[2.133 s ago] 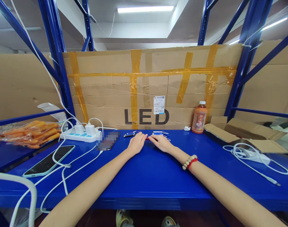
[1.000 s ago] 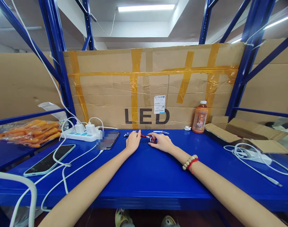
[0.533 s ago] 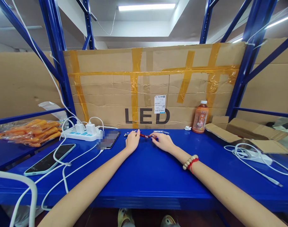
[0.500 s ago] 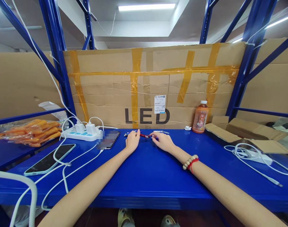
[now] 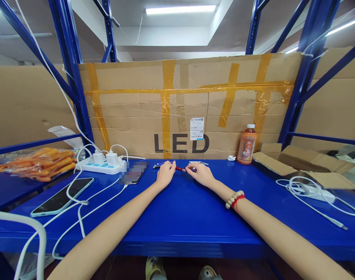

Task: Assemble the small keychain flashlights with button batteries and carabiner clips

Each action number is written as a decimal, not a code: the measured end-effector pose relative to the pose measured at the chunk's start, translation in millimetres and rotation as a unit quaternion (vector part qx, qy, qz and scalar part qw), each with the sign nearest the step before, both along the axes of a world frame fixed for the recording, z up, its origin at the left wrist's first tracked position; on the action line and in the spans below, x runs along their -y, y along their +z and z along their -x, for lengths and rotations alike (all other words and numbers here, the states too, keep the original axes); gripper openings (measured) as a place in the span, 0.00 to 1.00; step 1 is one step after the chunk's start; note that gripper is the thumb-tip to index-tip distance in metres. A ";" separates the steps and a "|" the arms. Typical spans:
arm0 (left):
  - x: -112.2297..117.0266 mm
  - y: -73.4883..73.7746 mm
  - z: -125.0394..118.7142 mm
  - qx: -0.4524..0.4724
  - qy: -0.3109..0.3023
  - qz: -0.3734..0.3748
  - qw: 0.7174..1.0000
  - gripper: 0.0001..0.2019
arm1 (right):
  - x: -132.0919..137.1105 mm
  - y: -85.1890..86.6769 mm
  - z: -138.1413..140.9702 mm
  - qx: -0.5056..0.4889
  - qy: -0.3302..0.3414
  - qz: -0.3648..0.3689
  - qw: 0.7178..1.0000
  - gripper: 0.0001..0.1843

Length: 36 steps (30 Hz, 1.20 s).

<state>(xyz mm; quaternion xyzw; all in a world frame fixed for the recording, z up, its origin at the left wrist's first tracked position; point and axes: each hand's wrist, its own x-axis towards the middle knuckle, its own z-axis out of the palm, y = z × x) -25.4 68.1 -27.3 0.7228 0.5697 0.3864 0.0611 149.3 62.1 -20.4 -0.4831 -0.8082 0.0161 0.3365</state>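
Observation:
Both my hands rest far out on the blue shelf top (image 5: 183, 217). My left hand (image 5: 165, 175) has its fingers closed on one end of a small red pen-like stick (image 5: 179, 168). My right hand (image 5: 201, 174) pinches the stick's other end with its fingertips. Just behind my hands lie several small blue and silver sticks (image 5: 162, 164) of the same kind, close to the taped cardboard wall (image 5: 189, 105) marked LED. A bead bracelet with a red cord (image 5: 234, 200) is on my right wrist.
A white power strip (image 5: 100, 166) with chargers and cables sits at left, with a dark phone (image 5: 134, 172) and a pale-cased phone (image 5: 60, 197). An orange drink bottle (image 5: 246, 144), an open carton (image 5: 299, 163) and a coiled white cable (image 5: 308, 192) lie right. Orange bagged items (image 5: 34, 164) lie far left.
My hands lay flat over the sticks at first. They then picked out the red stick and now hold it between them, fingertips drawn closer together.

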 end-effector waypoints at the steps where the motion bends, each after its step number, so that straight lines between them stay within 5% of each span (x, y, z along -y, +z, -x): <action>1: 0.5 0.2 -0.1 0.002 0.005 0.002 1.000 0.12 | -1.2 -0.7 0.2 -0.016 -0.014 -0.001 1.000 0.13; 8: 2.5 1.3 1.2 0.019 0.040 0.014 0.999 0.13 | -5.1 -3.8 0.6 -0.093 -0.068 0.015 0.993 0.13; 14: 1.2 1.3 5.3 0.035 0.070 0.014 0.997 0.13 | -2.6 -2.1 -1.3 -0.117 -0.041 0.011 0.992 0.10; 21: 5.9 2.2 -1.3 0.002 -0.028 -0.032 0.999 0.14 | -3.3 -6.7 0.6 -0.105 0.084 -0.009 0.991 0.23; 26: 7.2 1.2 -4.3 -0.030 -0.095 -0.045 0.994 0.17 | -8.9 -10.8 4.8 -0.074 0.155 -0.023 0.985 0.18; 36: 8.9 0.8 -3.9 -0.053 -0.087 0.010 0.995 0.13 | -4.3 -8.3 5.2 0.014 0.142 0.006 0.990 0.21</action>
